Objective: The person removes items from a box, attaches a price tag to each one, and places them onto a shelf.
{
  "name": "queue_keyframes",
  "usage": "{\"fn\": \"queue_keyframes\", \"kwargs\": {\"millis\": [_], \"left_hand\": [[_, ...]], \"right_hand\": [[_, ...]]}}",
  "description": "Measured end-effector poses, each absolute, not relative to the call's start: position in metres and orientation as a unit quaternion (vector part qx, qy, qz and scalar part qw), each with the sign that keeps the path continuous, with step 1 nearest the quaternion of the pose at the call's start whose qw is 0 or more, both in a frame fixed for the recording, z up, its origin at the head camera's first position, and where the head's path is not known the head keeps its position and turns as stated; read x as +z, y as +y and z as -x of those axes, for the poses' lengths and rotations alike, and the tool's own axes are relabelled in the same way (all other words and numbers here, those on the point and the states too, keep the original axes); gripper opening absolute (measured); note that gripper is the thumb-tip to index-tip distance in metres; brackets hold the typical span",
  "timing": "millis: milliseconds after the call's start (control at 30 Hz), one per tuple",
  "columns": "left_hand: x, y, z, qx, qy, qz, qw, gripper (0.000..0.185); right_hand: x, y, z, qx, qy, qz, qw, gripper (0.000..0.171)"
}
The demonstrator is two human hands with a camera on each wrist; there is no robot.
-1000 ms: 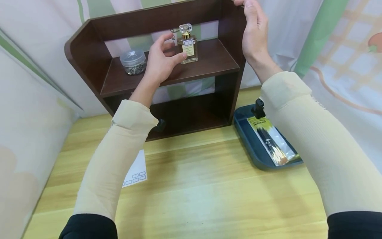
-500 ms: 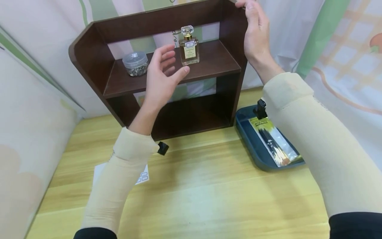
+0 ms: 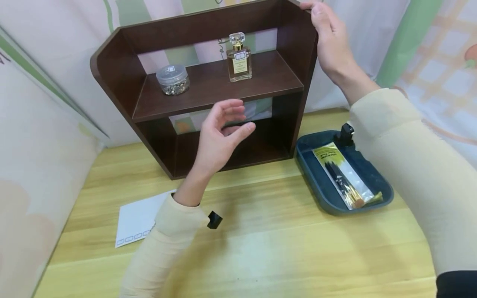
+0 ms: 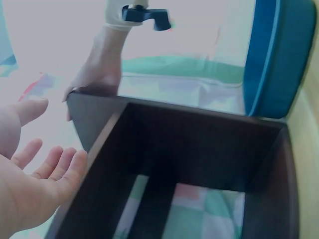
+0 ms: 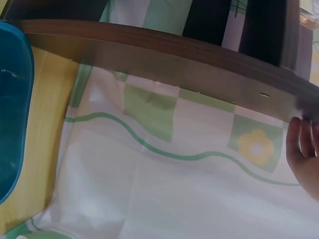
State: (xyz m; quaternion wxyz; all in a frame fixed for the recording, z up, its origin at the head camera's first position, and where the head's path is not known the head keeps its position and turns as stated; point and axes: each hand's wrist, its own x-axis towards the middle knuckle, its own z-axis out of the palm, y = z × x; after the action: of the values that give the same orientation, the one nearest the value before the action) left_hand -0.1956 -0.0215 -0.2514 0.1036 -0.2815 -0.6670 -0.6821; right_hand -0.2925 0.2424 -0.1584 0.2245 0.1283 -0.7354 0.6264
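My left hand (image 3: pixel 220 136) hovers in front of the dark brown shelf (image 3: pixel 223 89), fingers loosely bent and holding nothing. In the left wrist view its fingers are apart beside the shelf edge. At the shelf's top right corner my right hand (image 3: pixel 333 45) grips the side panel; part of its fingers is hidden in the head view. A glass perfume bottle (image 3: pixel 239 62) with a clear stopper and a small label stands upright on the upper board. To its left sits a round clear lidded jar (image 3: pixel 173 80) with small silvery pieces inside.
A blue tray (image 3: pixel 316 188) stands right of the shelf on the wooden table (image 3: pixel 261 248). A packet of paintbrushes (image 3: pixel 340 178) lies in it. A white label sheet (image 3: pixel 138 215) lies left, partly under my left forearm. Patterned curtains hang behind.
My left hand has let go of the perfume bottle and moved down toward me, clear of the upper board. The right hand remains at the shelf's top corner, and its forearm has swung slightly right.
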Motion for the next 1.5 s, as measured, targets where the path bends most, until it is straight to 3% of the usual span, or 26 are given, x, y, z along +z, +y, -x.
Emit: {"fn": "queue_keyframes", "kwargs": {"millis": [133,400,833,1267,1500], "left_hand": [[-0.264,-0.011,0.19,-0.686,-0.664,0.289,0.068,0.045],[-0.291,0.022,0.183,-0.687,-0.67,0.283,-0.004,0.043],[-0.33,0.077,0.179,-0.688,-0.672,0.257,-0.099,0.045],[-0.347,0.145,0.171,-0.801,-0.535,0.095,-0.251,0.037],[-0.355,0.182,0.163,-0.814,-0.513,-0.003,-0.273,0.038]], "right_hand": [[-0.158,0.256,0.28,0.672,-0.711,-0.107,0.178,0.034],[-0.176,0.287,0.244,0.691,-0.692,-0.081,0.195,0.031],[-0.239,0.359,0.197,0.571,-0.799,-0.125,0.14,0.036],[-0.312,0.418,0.164,0.429,-0.899,-0.072,0.043,0.041],[-0.336,0.428,0.156,0.371,-0.927,-0.044,-0.027,0.049]]}}
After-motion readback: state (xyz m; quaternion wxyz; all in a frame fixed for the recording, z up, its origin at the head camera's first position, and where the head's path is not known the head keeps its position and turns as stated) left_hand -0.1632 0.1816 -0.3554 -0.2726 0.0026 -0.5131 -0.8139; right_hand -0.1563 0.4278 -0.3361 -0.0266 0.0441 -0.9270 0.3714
